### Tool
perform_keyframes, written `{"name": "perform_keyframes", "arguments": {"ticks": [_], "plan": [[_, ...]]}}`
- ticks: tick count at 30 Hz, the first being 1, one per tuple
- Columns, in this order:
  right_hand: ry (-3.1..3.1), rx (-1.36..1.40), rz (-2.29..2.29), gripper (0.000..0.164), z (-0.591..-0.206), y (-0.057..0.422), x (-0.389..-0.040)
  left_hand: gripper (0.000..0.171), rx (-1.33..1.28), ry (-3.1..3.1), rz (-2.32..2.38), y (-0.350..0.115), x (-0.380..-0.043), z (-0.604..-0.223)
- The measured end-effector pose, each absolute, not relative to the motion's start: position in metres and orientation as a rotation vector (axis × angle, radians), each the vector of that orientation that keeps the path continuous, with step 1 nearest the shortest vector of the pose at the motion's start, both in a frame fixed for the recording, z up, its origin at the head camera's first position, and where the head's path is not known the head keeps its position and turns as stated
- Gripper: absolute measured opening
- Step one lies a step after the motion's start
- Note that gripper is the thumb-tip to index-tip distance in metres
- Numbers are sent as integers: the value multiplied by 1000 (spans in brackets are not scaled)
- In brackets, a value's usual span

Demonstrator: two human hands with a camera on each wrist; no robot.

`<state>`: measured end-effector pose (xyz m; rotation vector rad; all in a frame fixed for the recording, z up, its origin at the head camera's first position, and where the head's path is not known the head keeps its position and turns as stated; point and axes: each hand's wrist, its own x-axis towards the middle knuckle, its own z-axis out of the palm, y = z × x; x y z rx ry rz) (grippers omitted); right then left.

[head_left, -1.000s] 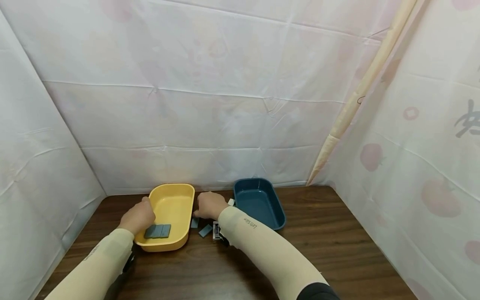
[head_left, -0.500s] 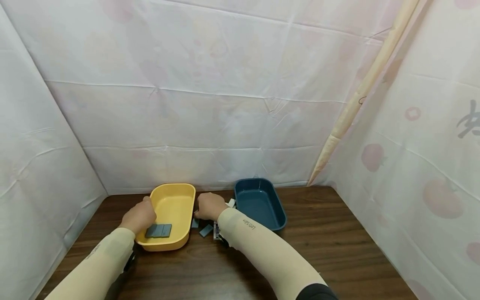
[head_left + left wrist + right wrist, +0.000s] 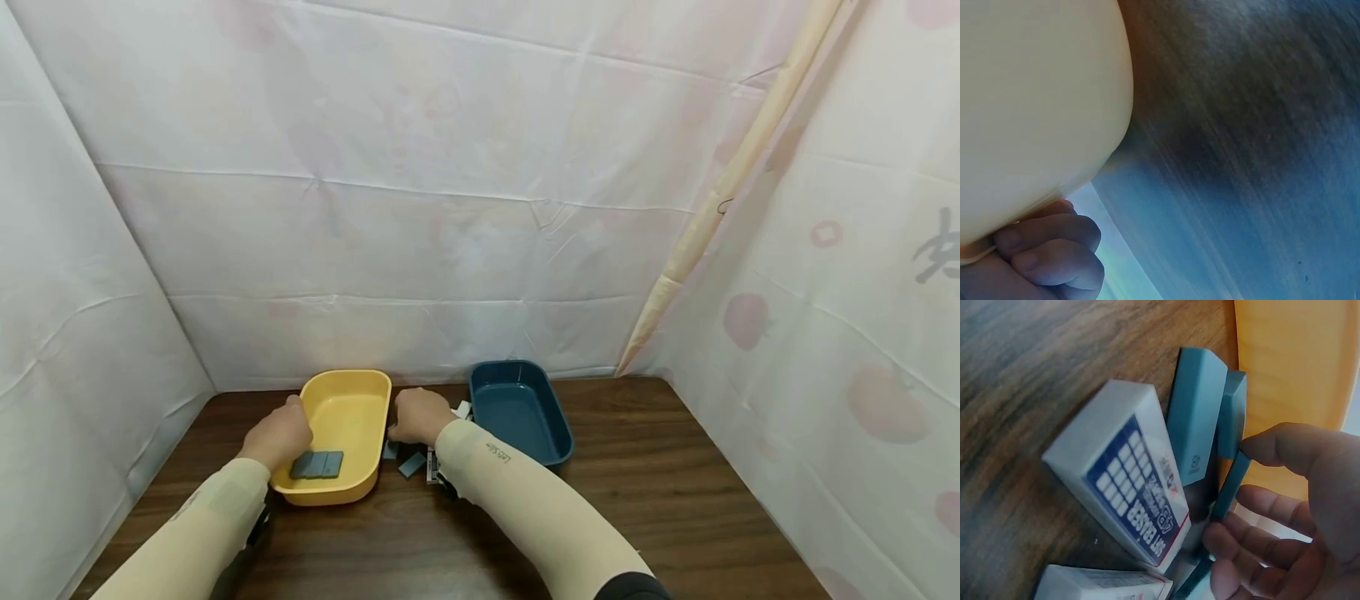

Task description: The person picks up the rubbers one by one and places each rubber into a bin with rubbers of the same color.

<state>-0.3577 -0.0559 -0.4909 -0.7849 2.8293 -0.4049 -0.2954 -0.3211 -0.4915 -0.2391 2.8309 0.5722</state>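
Observation:
My left hand grips the left rim of a yellow plastic tray, its fingers curled at the wall in the left wrist view. Several flat teal blocks lie side by side in the tray's near end. Just right of the tray, my right hand is low over the table. In the right wrist view its thumb and fingers pinch a thin teal block. Two more teal blocks stand close by. A white boxy eraser with blue print lies beside them, another white eraser below it.
To the right stands a dark blue tray, with a white piece at its left side. A loose teal block lies on the brown wooden table. White curtains enclose the back and sides.
Both hands hold almost the same place throughout. The head view has shifted very slightly, so the trays and hands appear a little lower.

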Motion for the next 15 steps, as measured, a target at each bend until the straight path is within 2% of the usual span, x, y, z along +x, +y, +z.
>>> {"name": "perform_keyframes", "arguments": {"ticks": [5,12,15], "plan": [[2862,-771,-454,57,-483,-52,-362,60,-228,2831,573,-321,-293,-493],[2834,-785,-704,64,-454,-41,-369,63,-226,2831,562,-321,-295,-492],[2843,-833,-690,59,-445,-43,-367,63,-225,2830,557,-322,-295,-492]]}}
